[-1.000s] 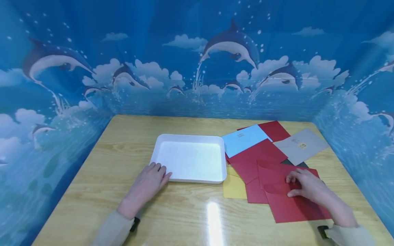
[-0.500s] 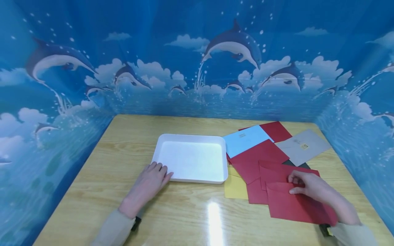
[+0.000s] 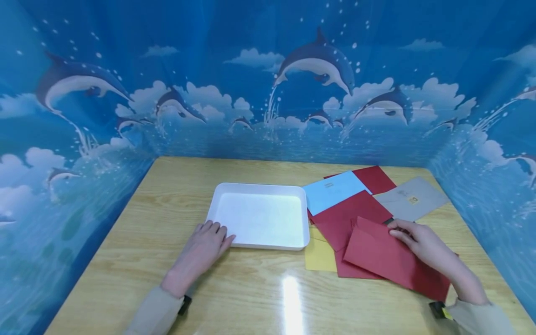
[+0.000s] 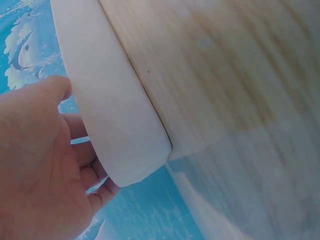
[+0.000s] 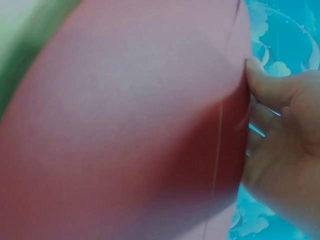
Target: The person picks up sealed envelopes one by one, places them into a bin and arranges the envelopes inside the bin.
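While the left hand [image 3: 205, 244] rests at the near left corner of a white tray [image 3: 259, 216], its fingers are bent over the rim, and in the left wrist view they reach behind the tray wall. A light sleeve [image 3: 154, 311] covers this arm. The tray stands flat on the wooden counter [image 3: 167, 200], in front of a blue sheet [image 3: 230, 97] with dolphins.

Just beside the right side of the tray lie a yellow envelope [image 3: 320, 258], partly covered, and farther back a light blue envelope [image 3: 335, 191] with small print. One flat red envelope [image 3: 351, 211] overlaps the light blue one, and another red corner [image 3: 376, 179] shows behind it.

More to the right, the held red envelope [image 3: 387, 256] slants above the near part of the pile; I cannot tell if its lower edge touches anything. The right hand [image 3: 423, 243] pinches its far edge, with thumb and fingers clamped on the paper. Behind this hand there is a grey envelope [image 3: 412, 199] with a small golden mark.
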`<state>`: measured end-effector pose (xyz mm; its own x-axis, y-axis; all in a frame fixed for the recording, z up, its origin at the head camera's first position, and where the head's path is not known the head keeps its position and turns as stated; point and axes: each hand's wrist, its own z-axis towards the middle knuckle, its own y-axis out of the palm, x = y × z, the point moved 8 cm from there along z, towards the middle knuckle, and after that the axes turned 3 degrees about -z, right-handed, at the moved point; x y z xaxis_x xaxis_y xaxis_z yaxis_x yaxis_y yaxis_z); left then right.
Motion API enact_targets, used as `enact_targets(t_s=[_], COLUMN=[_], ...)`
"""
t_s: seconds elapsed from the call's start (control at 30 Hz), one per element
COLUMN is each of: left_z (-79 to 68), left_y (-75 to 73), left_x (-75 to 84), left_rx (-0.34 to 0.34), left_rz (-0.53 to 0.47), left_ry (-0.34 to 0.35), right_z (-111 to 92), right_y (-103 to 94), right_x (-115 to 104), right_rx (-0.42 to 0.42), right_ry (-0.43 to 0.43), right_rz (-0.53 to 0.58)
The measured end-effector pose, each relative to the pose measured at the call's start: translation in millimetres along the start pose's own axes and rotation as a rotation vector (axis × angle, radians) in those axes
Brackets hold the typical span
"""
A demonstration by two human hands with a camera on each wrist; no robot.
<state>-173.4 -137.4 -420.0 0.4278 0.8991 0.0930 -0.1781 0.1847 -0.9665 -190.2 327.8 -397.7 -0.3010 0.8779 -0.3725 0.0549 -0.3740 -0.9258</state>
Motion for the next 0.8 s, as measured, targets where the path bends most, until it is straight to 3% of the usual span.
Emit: enact_targets(t_s=[0.23, 0.53, 0.8], left_z=[0.6, 0.0, -0.7], left_y=[-1.1, -2.0, -6.5], left_x=[0.5, 0.9, 4.7], left_rx=[-0.010, -0.012, 0.041], left_rz=[-0.008, -0.006, -0.003], left_ry=[-0.013, -0.013, 0.036], right_z=[18, 44, 66], right_y=[-12.7, -9.8, -7.5], right_x=[-30, -63, -95], right_rx=[0.144, 0.197, 0.217], right_ry=[-0.051, -0.054, -0.091], right_rz=[-0.040, -0.003, 0.024])
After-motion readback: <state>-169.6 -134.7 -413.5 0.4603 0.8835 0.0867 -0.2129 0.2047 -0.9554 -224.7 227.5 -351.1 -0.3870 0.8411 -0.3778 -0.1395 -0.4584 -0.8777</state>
